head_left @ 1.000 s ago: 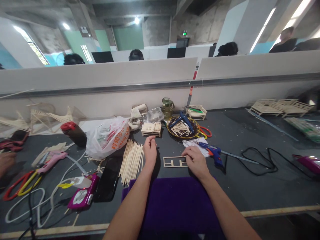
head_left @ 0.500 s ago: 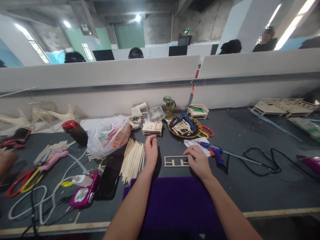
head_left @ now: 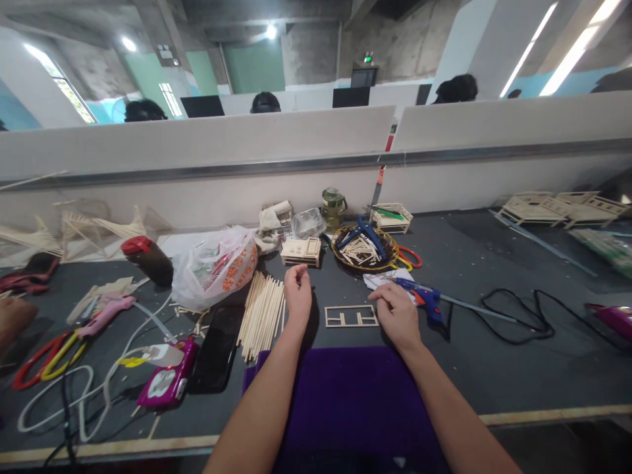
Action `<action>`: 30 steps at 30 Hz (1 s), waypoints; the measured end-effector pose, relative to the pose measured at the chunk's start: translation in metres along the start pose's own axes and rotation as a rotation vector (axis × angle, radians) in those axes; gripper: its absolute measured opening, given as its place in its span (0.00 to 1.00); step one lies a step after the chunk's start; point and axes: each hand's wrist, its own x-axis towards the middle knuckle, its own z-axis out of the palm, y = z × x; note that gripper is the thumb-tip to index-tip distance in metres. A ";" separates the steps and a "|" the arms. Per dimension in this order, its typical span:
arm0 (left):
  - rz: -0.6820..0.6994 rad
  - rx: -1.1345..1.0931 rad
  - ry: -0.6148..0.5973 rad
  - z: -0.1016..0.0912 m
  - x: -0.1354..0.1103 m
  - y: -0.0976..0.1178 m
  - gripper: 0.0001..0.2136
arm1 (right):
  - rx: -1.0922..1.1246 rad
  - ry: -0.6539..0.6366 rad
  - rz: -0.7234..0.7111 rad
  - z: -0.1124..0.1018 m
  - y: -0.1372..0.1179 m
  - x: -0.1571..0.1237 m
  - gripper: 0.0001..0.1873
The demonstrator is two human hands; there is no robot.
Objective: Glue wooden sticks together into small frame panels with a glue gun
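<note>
A small flat rectangular frame of thin wooden sticks [head_left: 343, 325], with short crosspieces inside, lies on the dark table between my hands. My right hand [head_left: 399, 317] rests just right of it, its index finger stretched toward the frame's corner, with nothing seen in its grasp. My left hand [head_left: 297, 296] lies on its side, fingers curled in, between the frame and a pile of loose wooden sticks [head_left: 261, 316]; nothing shows in it. A blue glue gun [head_left: 428, 299] lies right of my right hand, partly on white paper [head_left: 379, 279].
Behind are a small stick-built model [head_left: 301, 251], a basket [head_left: 363, 268] of stick pieces and a green jar [head_left: 334, 207]. On the left lie a phone [head_left: 217, 352], scissors [head_left: 34, 368], a plastic bag [head_left: 212, 273] and a bottle [head_left: 147, 262]. Another person's hand [head_left: 14, 319] is at far left. A purple cloth [head_left: 355, 401] lies in front.
My right hand has drawn off the frame's right end and now lies just beside it, so that end shows. My left hand has stayed in place.
</note>
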 end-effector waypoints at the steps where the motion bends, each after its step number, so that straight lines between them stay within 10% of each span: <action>1: -0.002 -0.001 0.000 0.000 0.000 0.000 0.09 | 0.003 -0.001 -0.001 0.000 0.000 0.000 0.15; 30: -0.053 0.008 -0.054 0.000 0.002 -0.007 0.07 | 0.078 0.027 0.011 -0.002 0.002 0.000 0.14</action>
